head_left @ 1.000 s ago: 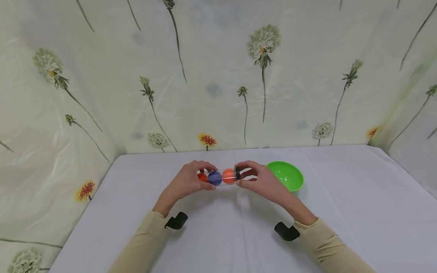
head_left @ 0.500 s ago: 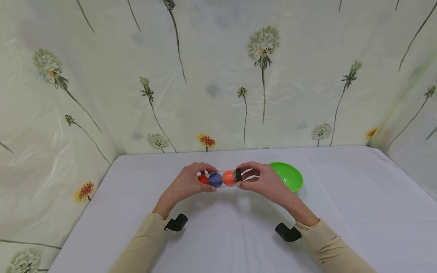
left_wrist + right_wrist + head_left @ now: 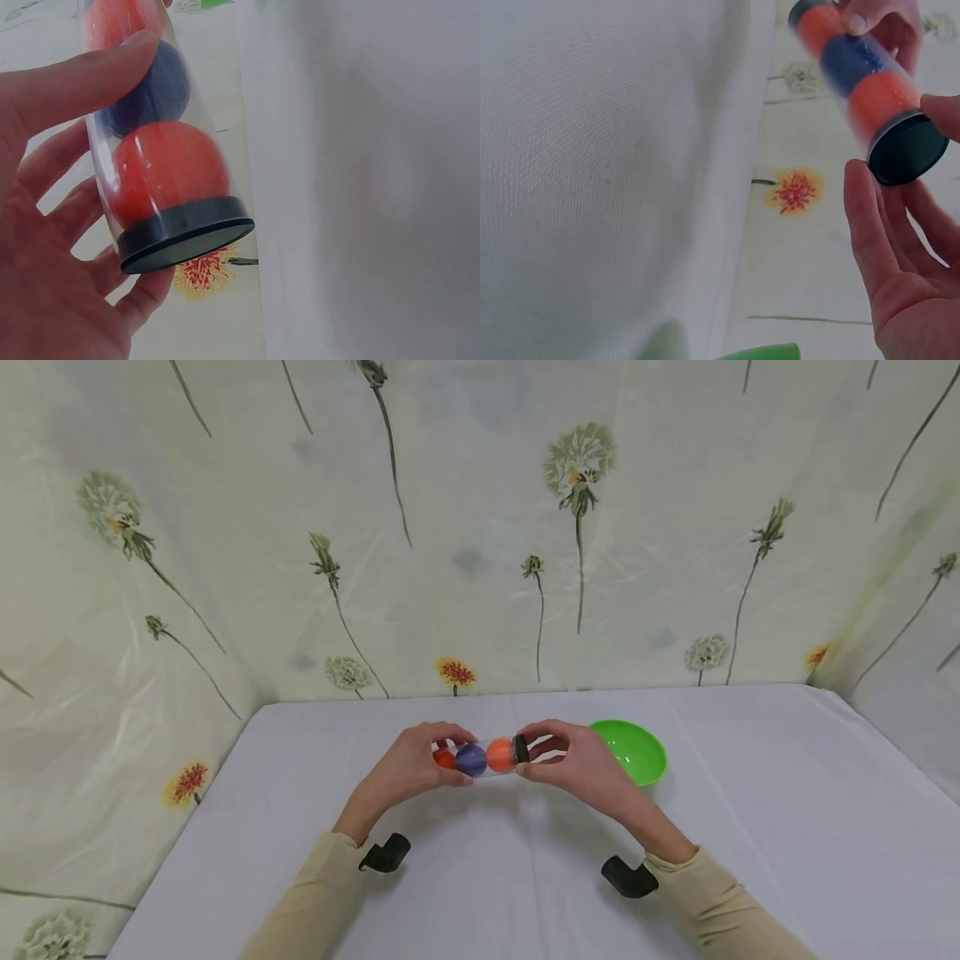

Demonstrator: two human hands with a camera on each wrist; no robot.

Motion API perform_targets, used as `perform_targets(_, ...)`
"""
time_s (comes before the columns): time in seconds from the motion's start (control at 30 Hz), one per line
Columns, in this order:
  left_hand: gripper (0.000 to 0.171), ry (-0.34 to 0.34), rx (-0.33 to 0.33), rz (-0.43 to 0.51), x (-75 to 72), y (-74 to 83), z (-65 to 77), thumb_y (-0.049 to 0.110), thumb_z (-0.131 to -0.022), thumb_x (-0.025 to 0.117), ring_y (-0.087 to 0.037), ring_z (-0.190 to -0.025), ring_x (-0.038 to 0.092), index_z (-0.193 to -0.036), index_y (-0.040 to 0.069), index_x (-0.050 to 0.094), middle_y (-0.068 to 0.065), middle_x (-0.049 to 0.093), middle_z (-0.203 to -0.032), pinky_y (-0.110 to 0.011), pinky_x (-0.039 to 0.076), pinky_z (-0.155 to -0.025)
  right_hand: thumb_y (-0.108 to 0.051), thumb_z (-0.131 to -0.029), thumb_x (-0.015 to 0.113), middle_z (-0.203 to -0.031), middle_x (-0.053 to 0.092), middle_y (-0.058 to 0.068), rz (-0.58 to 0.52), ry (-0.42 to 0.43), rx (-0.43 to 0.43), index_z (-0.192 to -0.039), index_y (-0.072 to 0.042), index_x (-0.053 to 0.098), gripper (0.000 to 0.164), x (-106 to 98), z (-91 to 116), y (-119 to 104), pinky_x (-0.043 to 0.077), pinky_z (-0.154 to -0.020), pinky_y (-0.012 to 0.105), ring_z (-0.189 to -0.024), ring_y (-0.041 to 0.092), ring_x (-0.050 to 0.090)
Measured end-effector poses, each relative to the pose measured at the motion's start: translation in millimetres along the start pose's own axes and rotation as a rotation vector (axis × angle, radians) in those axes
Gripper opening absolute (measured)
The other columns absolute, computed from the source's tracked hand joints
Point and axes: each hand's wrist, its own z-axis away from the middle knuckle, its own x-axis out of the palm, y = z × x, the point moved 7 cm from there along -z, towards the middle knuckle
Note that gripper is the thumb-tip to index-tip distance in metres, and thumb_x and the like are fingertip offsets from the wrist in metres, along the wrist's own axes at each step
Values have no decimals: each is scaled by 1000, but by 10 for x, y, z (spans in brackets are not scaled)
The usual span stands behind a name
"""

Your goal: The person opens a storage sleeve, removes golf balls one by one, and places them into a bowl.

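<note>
Held level over the table in the head view is a clear plastic tube with an orange ball, a blue ball and a red-orange ball in a row. My left hand grips its left end, thumb across the clear wall by the blue ball in the left wrist view. A dark cap closes that end. At the other end, my right hand pinches the black lid between thumb and fingertips. The lid sits on the tube's end, its flat face towards the right palm.
A bright green bowl stands on the table just behind and right of the right hand. White cloth covers the table. A flower-printed sheet hangs behind it and along the sides. Dark wrist mounts jut inward from both sleeves.
</note>
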Motion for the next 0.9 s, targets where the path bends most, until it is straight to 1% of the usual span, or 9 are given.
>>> perform_targets(0.2,43,-8,7,1,1,9,12,15,-78,84,-17,-99,55,-117,20,68,6,64,-112,-37,48,-85,-25,-80,81,-106,69,3,11,0,-18,-114,-18,69,37,10,-12,-14,53,-75,39,-94,20,67)
perform_targets(0.4,44,-15,13,-8,-9,11,3,14,-78,84,-16,-102,55,-118,19,67,5,64,-114,-39,46,-90,-23,-80,81,-107,69,3,-10,-5,-19,-115,-16,68,38,23,-22,-16,54,-76,38,-94,20,67)
perform_targets(0.57,43,-22,23,-4,-10,-7,4,12,-78,84,-16,-99,55,-118,18,67,6,65,-111,-38,47,-88,-20,-79,81,-107,69,3,-42,-4,-15,-115,-15,68,38,56,-23,-9,54,-76,38,-95,22,67)
perform_targets(0.73,43,-36,10,11,5,-43,39,13,-79,83,-17,-96,55,-118,19,67,8,65,-109,-37,47,-84,-17,-79,81,-106,69,4,-64,-8,-16,-114,-14,68,37,90,-9,-4,55,-76,37,-94,22,68)
perform_targets(0.9,42,-43,0,6,1,-70,75,15,-79,83,-18,-98,54,-118,20,67,9,64,-110,-38,47,-85,-14,-81,78,-108,70,5,-90,-31,-22,-116,-11,69,36,106,-2,21,55,-78,34,-95,20,69)
